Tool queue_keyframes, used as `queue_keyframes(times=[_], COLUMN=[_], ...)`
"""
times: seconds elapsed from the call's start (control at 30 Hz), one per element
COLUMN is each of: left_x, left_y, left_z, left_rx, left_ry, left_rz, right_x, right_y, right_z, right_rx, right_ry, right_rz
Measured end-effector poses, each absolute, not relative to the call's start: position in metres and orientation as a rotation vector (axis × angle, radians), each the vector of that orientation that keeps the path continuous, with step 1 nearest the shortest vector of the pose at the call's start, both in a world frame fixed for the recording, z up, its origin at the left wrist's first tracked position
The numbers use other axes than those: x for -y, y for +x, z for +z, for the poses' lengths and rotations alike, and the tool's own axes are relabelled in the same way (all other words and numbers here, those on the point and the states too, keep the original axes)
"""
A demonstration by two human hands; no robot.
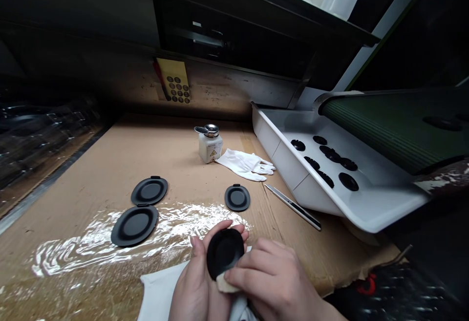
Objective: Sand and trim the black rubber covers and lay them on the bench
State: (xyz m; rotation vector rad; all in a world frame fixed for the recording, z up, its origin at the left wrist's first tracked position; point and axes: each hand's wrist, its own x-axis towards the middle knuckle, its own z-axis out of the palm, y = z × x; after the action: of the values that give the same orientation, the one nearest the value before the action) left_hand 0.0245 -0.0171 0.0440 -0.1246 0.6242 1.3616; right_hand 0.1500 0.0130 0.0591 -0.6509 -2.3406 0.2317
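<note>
Two hands share one black oval cover (224,253), held over a white cloth (161,294). The left hand's (193,282) grip is clamped on it, seemingly to steady it, while the right hand's (273,274) grip presses a pale pad (224,284) against its face. Three more covers (237,197) lie on the cardboard-topped table (91,174), near a dispenser bottle (210,149) and white tray (289,169).

1. A strip of brown corrugated cardboard (172,155) leaves a way through for a hand between the round black plastic disc (237,197) and two matching discs (149,190).
2. Ahead of the person's right hand (271,277), a slim steel-and-black utility knife (293,206) lies across the path.
3. Beyond it, a raised white plastic tray (289,174) walls off the right.
4. Crumpled white cotton gloves (245,164) and a small white pump bottle (210,147) stand in the way forward.
</note>
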Motion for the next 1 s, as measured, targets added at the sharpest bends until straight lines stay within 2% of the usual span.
queue_keyframes(times=[0.17,0.4,0.67,1.0], left_x=[0.014,0.015,0.014,0.018], left_y=[0.026,0.031,0.029,0.028], left_z=[0.044,0.051,0.051,0.05], left_rx=[-0.644,-0.768,-0.667,-0.753], left_ry=[-0.1,-0.152,-0.151,-0.007], left_rz=[1.413,1.455,1.452,1.429], right_x=[-0.018,-0.019,-0.022,-0.012], right_y=[0.154,0.108,0.118,0.109], right_z=[0.057,0.045,0.058,0.055], right_rx=[2.195,2.095,1.954,2.082], right_ry=[-0.842,-0.86,-0.858,-0.758], right_rz=[0.282,0.009,0.223,-0.06])
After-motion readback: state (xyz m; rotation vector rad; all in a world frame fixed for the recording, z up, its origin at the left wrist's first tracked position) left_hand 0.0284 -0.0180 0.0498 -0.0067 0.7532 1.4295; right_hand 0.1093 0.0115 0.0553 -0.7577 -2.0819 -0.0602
